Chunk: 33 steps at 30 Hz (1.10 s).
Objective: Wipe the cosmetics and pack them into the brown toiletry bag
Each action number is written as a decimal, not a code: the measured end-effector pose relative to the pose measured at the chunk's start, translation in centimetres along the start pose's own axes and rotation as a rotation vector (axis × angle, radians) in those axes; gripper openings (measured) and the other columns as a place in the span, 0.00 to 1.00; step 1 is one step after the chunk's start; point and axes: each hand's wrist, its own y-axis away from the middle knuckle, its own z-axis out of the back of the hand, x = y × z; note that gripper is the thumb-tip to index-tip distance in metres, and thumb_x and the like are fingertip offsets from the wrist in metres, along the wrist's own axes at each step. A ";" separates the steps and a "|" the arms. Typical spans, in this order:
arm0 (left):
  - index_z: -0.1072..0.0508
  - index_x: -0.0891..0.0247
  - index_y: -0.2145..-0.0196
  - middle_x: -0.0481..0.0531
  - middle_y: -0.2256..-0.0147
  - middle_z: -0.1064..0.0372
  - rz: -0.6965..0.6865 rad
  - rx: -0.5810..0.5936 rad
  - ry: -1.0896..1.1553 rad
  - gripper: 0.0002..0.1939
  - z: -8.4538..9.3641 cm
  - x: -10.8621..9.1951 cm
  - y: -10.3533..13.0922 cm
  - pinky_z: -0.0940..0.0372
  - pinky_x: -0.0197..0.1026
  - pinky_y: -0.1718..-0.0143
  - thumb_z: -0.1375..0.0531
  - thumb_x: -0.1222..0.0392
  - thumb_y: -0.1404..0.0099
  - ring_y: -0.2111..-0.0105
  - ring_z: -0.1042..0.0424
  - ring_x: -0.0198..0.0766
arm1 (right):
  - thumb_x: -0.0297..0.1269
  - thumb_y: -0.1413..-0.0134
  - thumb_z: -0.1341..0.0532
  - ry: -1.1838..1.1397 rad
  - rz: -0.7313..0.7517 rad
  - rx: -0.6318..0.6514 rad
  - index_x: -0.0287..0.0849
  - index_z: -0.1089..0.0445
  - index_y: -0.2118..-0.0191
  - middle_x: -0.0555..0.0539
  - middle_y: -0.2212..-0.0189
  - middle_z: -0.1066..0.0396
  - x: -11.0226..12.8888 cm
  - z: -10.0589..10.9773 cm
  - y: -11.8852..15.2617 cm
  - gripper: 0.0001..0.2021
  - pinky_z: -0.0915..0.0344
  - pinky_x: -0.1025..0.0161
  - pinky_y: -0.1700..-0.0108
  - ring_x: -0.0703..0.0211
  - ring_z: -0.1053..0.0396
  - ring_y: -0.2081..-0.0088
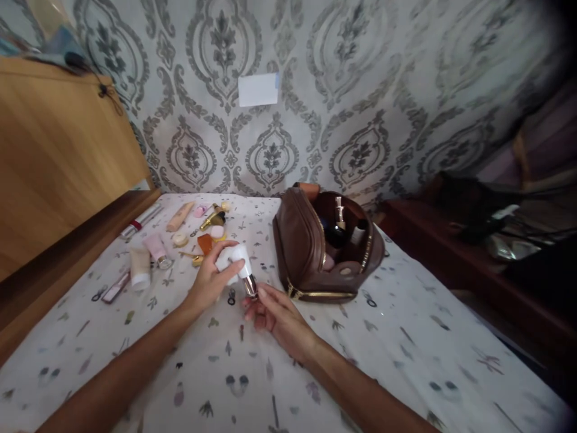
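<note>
My left hand is closed around a white cosmetic tube with a shiny metallic cap. The tube tilts, its cap pointing down and toward me. A second white patch shows in the same hand; whether it is a cloth or another item I cannot tell. Fingertips of my right hand pinch the end of the cap, with the other fingers curled below. Just right of the hands stands a brown toiletry bag, unzipped, with a dark round item and several bottles inside.
Left of my hands lie a cream tube, a pink tube, a peach tube, a gold bottle, an orange item and several small cosmetics. A wooden cabinet borders the left; a patterned wall is behind.
</note>
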 end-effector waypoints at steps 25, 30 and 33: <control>0.30 0.60 0.63 0.47 0.70 0.33 -0.156 0.141 -0.262 0.17 1.5 1.0 1.5 0.39 0.38 0.70 0.51 0.47 0.28 0.72 0.34 0.36 | 0.39 0.38 0.42 0.896 0.437 -0.081 0.39 0.27 0.58 0.50 0.73 0.33 -0.2 0.9 1.0 0.10 0.41 0.67 0.71 0.63 0.39 0.73; 0.27 0.63 0.63 0.52 0.65 0.27 -0.028 0.159 -0.164 0.27 1.5 1.1 1.3 0.35 0.41 0.66 0.53 0.38 0.30 0.69 0.29 0.39 | 0.32 0.41 0.38 1.069 0.691 -0.136 0.39 0.27 0.53 0.46 0.66 0.28 -0.6 1.6 1.0 0.11 0.34 0.65 0.66 0.61 0.32 0.70; 0.27 0.63 0.72 0.48 0.78 0.34 0.043 0.171 -0.291 0.30 1.3 1.1 1.6 0.41 0.39 0.74 0.51 0.34 0.33 0.77 0.35 0.37 | 0.32 0.41 0.38 1.098 0.719 -0.135 0.40 0.27 0.53 0.46 0.67 0.29 -0.8 1.8 1.1 0.11 0.35 0.66 0.68 0.62 0.33 0.71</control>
